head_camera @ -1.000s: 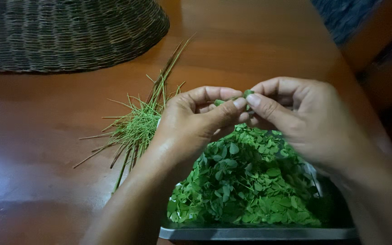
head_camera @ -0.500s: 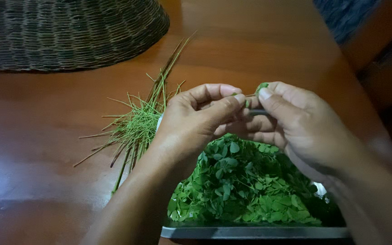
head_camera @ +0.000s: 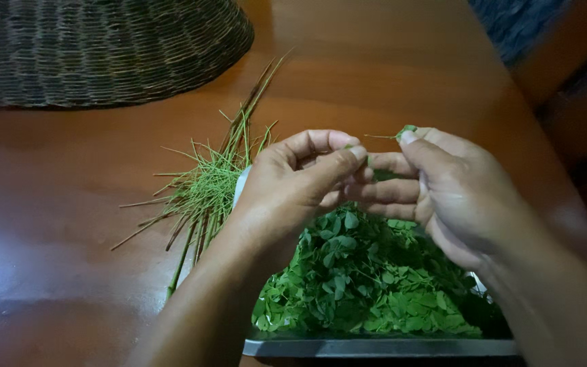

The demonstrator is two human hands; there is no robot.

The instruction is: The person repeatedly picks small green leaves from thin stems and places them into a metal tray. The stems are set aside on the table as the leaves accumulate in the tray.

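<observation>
Head view: near the frame's centre the left hand (head_camera: pixel 293 180) pinches 1 end of a thin sprig (head_camera: pixel 382 137), thumb against forefinger. The right hand (head_camera: pixel 443 183) nips its leafy tip between thumb and forefinger, other fingers loose. Both sit above the heaped green leaves (head_camera: pixel 361 278) in the metal tray (head_camera: pixel 375 348), lower centre. Torn leaflets could drift past the tray onto the wooden table (head_camera: pixel 69 204). Bare stems (head_camera: pixel 205 187) lie just left; a woven basket (head_camera: pixel 103 47) fills the upper left.

a glossy reddish wooden table (head_camera: pixel 69 204) carries a woven basket (head_camera: pixel 103 47), stripped green stems (head_camera: pixel 205 190) and a metal tray (head_camera: pixel 375 348) of leaves (head_camera: pixel 361 278).
</observation>
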